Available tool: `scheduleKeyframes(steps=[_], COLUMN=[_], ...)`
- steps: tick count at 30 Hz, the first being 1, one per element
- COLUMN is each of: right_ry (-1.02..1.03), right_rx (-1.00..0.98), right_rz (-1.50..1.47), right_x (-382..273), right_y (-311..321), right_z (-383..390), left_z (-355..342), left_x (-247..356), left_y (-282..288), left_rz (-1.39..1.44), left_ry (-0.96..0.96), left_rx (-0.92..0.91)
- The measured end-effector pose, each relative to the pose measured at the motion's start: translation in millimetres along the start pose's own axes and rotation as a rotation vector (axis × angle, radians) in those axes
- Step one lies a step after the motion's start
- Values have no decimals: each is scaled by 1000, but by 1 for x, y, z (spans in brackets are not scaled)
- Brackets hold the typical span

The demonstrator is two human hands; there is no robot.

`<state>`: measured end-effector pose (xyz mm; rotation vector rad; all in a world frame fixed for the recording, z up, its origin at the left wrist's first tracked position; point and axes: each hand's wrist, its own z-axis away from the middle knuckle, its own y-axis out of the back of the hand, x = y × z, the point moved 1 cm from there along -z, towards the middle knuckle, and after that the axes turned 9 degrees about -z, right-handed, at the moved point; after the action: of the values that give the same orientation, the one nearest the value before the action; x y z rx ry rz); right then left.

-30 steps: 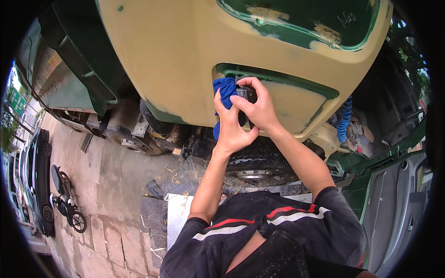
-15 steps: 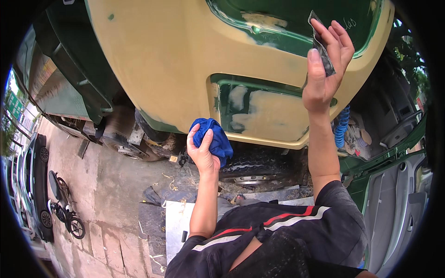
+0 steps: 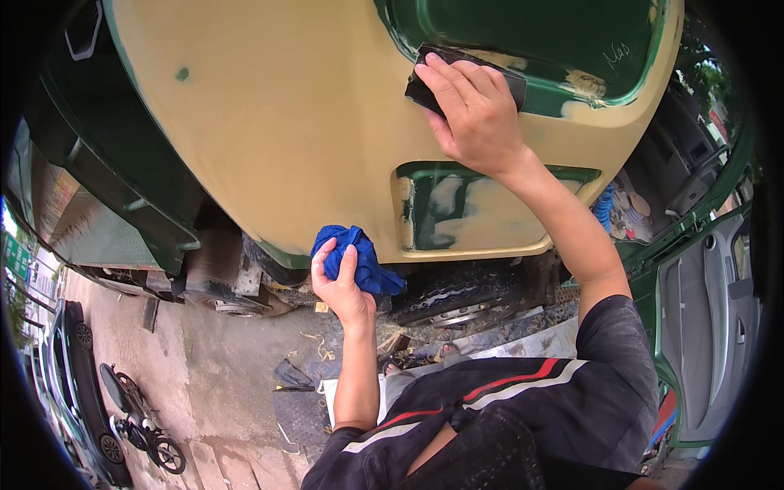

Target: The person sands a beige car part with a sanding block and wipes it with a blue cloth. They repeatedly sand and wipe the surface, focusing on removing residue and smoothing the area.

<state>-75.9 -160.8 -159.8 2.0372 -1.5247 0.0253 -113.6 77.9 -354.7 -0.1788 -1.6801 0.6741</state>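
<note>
My right hand [image 3: 478, 114] presses a dark flat sheet [image 3: 510, 90], perhaps sandpaper, against the lower edge of the upper green recess [image 3: 531, 33] in the truck cab's panel [image 3: 269, 114], its fingers together over the sheet. My left hand [image 3: 343, 286] holds a crumpled blue cloth [image 3: 367, 253] below and left, near the panel's bottom edge. The lower recess [image 3: 474, 229] has patchy beige filler over green paint. Part of that recess is hidden by my right arm.
An open cab door [image 3: 702, 327] and a blue coiled hose [image 3: 603, 204] are at right. A tyre [image 3: 433, 286] lies below the panel, above floor sheets [image 3: 298, 408]. A motorcycle [image 3: 139, 425] and parked car [image 3: 82, 384] stand at left.
My hands have separated since a second ago; my right hand rose with the dark sheet, then moved left onto the upper recess's edge. My left hand moved down-left with the cloth.
</note>
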Motion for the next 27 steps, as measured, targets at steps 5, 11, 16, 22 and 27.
scheduleKeyframes(steps=[5,11,16,22,27], right_ry=[-73,-126,-45,-205,-220], right_rx=[-89,-64,-25,-64,-81], right_rz=[-118,-86,-57,-327,-360], right_x=[-1,-6,6,4,-4], right_y=[11,-2,-5,16,10], right_z=[0,8,6,0,3], left_z=[-59,-140,-152,-158,-159], left_x=[51,95,87,76,74], left_y=[-35,-88,-87,-82,-80], left_rz=[-165,-391,-498,-452,-465], left_ry=[-438,-1226,-1641,-1621,-1675], left_rx=[-89,8,-19,1,4])
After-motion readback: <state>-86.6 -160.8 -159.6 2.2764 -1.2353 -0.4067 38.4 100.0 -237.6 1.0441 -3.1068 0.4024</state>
